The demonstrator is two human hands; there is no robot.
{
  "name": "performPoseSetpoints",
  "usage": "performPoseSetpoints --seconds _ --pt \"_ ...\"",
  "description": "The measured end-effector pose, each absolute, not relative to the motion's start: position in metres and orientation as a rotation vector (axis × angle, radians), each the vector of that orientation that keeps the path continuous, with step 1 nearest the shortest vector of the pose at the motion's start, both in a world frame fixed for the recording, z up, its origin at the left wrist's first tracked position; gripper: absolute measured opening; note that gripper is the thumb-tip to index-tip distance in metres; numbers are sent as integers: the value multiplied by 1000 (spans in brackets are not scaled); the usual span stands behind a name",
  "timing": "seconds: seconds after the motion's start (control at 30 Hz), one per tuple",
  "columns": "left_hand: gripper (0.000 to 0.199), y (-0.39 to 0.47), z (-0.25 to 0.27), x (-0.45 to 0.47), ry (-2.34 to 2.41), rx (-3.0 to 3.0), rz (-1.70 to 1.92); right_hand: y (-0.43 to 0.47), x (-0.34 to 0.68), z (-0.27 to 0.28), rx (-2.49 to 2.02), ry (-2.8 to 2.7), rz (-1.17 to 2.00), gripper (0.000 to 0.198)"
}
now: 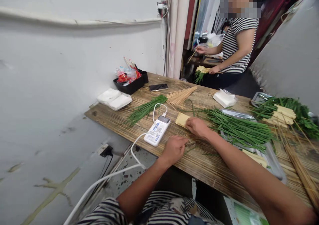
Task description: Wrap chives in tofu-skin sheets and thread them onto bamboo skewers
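Yellow sheet (181, 119): on the wooden table (203, 100), beside the white power bank (157, 131);
Right hand (198, 127): fingers on the sheet's right end; cannot tell if pinching;
Left hand (174, 149): fingers curled over the table; cannot tell if gripping anything.

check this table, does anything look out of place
The white rectangular power bank, plugged in, looks out of place: it lies on the brown wooden table between a bundle of green stalks and the pale yellow sheet at the right hand, apparently food.
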State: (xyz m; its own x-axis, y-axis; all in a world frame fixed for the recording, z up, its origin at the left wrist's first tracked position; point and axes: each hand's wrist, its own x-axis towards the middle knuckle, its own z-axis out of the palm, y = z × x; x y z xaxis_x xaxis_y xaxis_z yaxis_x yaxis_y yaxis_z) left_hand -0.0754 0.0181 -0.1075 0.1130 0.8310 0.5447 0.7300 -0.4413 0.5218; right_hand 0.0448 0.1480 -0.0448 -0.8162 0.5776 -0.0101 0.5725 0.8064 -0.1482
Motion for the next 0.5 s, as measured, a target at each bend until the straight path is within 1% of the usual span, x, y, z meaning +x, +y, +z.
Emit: performPoseSetpoints --seconds 0.17,0.23,0.3,0.37,0.43,0.5 --pt "35 17 -108 -76 1607 2220 1296 170 49 -31 -1057 -2865 236 23" --pt "36 16 -106 -77 1645 2180 1415 176 60 -15 -1097 -2759 228 24" --pt "37 13 -103 -79 1710 2097 1574 171 77 2 -1047 -2611 209 24" --pt "38 8 -100 -80 1770 2026 1702 149 97 11 -909 -2567 171 26" --pt "40 0 -98 -81 1791 2063 1764 114 114 5 -799 -2666 195 27" --pt "42 -12 -97 -79 1726 2229 1721 75 126 -13 -818 -2776 292 20"
